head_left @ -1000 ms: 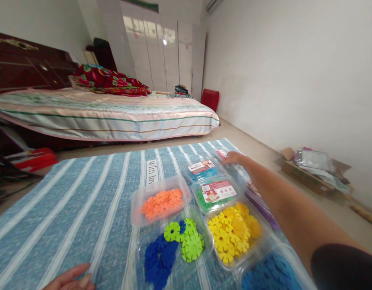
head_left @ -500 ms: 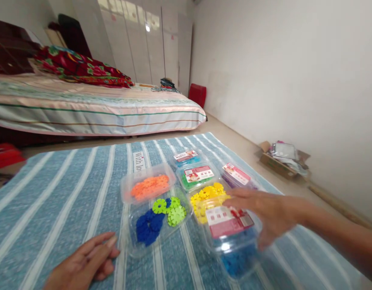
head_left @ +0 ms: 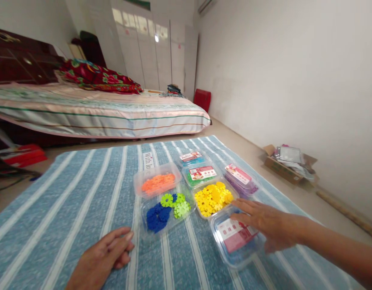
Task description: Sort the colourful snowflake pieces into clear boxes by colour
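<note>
My right hand lies with fingers stretched out on the labelled lid of a clear box of blue pieces at the near right of the group. My left hand rests on the blue striped mat, fingers loosely extended, holding nothing. Just beyond it stands an uncovered box with blue and green flower-shaped pieces. An uncovered box of yellow pieces and one of orange pieces sit further out. Lidded boxes of green, light blue and purple pieces stand behind.
A low bed with a striped cover and a red flowered blanket lies beyond the mat. A red bin stands by the white wall. A cardboard box with packets sits on the floor at the right.
My right hand drew back from the far boxes, brought a labelled lid over the blue box and set it down on it. My left hand slid further onto the mat.
</note>
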{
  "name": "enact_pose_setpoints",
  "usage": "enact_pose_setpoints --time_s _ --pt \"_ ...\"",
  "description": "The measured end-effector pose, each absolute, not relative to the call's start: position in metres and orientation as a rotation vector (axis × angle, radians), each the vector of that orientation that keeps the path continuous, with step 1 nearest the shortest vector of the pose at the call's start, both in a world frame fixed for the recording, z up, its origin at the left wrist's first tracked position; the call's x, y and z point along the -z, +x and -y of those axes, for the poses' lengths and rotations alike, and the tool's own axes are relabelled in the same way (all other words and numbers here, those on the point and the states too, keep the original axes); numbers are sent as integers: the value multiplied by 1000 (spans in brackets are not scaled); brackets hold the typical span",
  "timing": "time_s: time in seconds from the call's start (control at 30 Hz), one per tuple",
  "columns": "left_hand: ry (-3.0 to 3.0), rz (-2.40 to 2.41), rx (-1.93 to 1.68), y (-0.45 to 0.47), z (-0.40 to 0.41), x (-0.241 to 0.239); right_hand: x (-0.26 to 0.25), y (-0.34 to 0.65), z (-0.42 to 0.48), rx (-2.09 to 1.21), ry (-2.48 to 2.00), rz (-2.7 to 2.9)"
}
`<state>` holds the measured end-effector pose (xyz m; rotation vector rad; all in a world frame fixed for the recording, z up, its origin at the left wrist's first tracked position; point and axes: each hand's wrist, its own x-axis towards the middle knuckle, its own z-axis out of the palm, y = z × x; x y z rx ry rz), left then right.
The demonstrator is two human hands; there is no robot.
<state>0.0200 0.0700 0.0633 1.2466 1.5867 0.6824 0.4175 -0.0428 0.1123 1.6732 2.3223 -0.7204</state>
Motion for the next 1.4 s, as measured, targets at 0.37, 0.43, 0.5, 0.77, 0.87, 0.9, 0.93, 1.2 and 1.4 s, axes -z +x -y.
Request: enact_pose_setpoints --time_s 0.37,0.43,0.5,0.77,0.87,0.9,0.93,1.2,1.4 --pt "1251 -1458 -763 37 -61 -68 -126 406 48 778 1736 -2132" --pt "1236 -1440 -778 43 -59 -69 -128 403 49 775 1744 -2101" --pt "1220 -1435 -796 49 -58 -69 -131 401 48 756 1749 -2113" --pt "1195 -1416 -832 60 -66 -64 -147 391 35 734 1783 -2286" --pt "1182 -1388 -864 60 -69 -65 -148 386 29 617 1798 -2402" --pt "1178 -1385 -865 60 -69 -65 -148 385 28 579 1807 -2428" --pt "1174 -1383 -865 60 -70 -65 -148 385 27 544 1822 -2446" --pt "1159 -1385 -866 58 -74 -62 -138 401 30 323 2066 -2535" --pt "1235 -1575 -1023 38 -65 -98 -119 408 62 100 2448 -2580"
